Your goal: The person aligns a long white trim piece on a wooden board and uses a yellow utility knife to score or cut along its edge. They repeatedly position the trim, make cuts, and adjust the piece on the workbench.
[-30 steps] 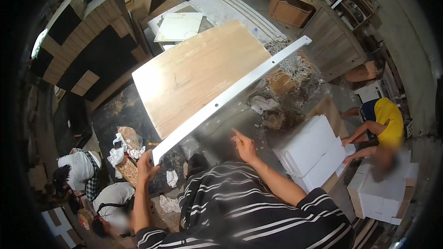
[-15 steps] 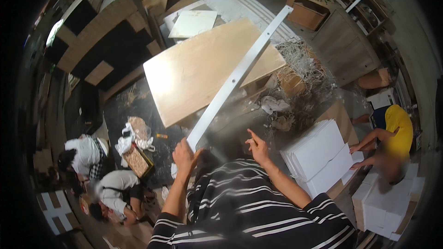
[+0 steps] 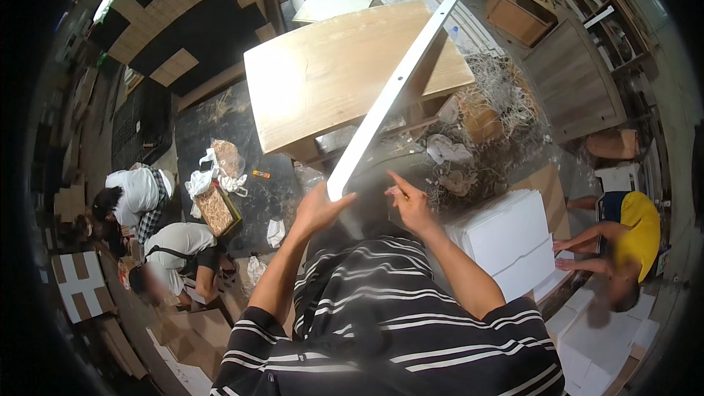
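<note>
My left hand (image 3: 317, 209) is closed around the near end of a long white bar (image 3: 385, 99). Small holes run along the bar, which slants away to the far right above a light wooden board (image 3: 308, 73). To the right of the bar's near end, my right hand (image 3: 414, 209) is raised and apart from it. Its index finger points toward the bar while the other fingers curl in around something small that I cannot make out.
Shredded packing material (image 3: 502, 95) lies right of the board. A stack of white sheets (image 3: 506, 238) stands at right, where a person in yellow (image 3: 638, 231) bends over it. Two people crouch at left, near an open box of shavings (image 3: 216, 209). A brown cabinet (image 3: 576, 81) stands far right.
The bar's near end has moved right relative to the board, with my left hand on it, so the bar lies steeper. My right hand's index finger now points toward the bar. The view has shifted.
</note>
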`<state>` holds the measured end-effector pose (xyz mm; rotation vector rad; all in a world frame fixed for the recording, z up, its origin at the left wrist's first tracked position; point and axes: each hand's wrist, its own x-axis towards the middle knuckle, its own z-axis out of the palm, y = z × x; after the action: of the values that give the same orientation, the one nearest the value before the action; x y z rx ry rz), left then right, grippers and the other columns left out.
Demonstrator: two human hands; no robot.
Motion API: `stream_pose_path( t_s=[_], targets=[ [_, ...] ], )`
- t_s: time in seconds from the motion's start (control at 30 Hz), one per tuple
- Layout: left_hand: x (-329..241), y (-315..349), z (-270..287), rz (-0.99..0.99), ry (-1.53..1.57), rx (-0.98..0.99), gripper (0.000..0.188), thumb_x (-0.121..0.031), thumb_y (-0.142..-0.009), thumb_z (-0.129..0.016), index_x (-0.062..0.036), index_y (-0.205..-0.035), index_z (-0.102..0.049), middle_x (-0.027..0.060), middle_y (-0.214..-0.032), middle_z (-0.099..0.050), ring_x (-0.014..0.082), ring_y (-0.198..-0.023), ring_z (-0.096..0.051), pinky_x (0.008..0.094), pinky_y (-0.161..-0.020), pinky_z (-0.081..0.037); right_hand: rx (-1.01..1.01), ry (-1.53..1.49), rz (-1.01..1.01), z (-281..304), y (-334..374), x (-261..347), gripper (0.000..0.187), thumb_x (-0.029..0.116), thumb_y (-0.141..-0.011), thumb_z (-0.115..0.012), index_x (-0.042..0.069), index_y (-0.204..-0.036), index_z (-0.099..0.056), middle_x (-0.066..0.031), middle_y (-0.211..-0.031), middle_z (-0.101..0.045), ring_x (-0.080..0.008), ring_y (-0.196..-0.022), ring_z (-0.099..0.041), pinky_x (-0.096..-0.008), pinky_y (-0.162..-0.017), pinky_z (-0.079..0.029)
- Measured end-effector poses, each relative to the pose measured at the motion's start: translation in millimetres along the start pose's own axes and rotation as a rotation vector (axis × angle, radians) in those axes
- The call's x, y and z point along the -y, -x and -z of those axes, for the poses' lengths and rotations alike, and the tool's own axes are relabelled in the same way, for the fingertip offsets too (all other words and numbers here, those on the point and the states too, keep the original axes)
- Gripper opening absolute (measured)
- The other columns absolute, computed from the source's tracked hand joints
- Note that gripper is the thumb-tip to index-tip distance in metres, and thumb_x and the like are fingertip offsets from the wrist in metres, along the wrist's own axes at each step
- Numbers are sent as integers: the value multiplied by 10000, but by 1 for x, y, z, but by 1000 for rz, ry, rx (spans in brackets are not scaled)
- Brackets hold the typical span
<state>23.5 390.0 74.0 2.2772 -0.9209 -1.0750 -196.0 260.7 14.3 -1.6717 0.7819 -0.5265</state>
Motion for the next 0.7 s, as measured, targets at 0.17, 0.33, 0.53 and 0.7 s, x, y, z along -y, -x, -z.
stream_pose_path(
  t_s=[0.17, 0.33, 0.53, 0.7],
  targets=[
    [7, -18, 5, -29, -89, -61, 560, -492, -986, -568, 60, -1028, -652, 287, -968, -701, 442, -924, -683, 496, -803, -509, -3, -5, 57, -32, -13, 19, 433, 138, -1003, -571, 104, -1434, -586, -65, -868, -732, -92, -631, -572, -274, -624, -513],
    [31, -34, 28, -173, 274, 126, 461, -386, -1055, -520, 39, -928, -649, 95, -745, -640, 216, -677, -610, 374, -616, -462, 52, 1, 128, -50, -29, 40, 443, 113, -989, -566, 107, -1431, -591, -70, -827, -710, -92, -609, -544, -279, -617, -507],
    [36, -41, 39, -103, 693, 245, 401, -391, -1079, -502, -50, -919, -640, -53, -677, -520, 53, -549, -462, 243, -484, -368, 11, 82, 163, -64, -62, 59, 466, 41, -953, -517, 64, -1413, -587, -205, -1216, -698, -253, -1083, -694, -348, -921, -525],
    [35, -42, 48, -100, 730, 262, 412, -395, -1090, -487, -43, -972, -665, -68, -738, -551, 30, -613, -454, 237, -533, -376, 101, 117, 251, -83, -46, 82, 524, -33, -878, -488, 44, -1383, -604, -217, -1268, -677, -309, -1145, -682, -372, -992, -513]
  ],
)
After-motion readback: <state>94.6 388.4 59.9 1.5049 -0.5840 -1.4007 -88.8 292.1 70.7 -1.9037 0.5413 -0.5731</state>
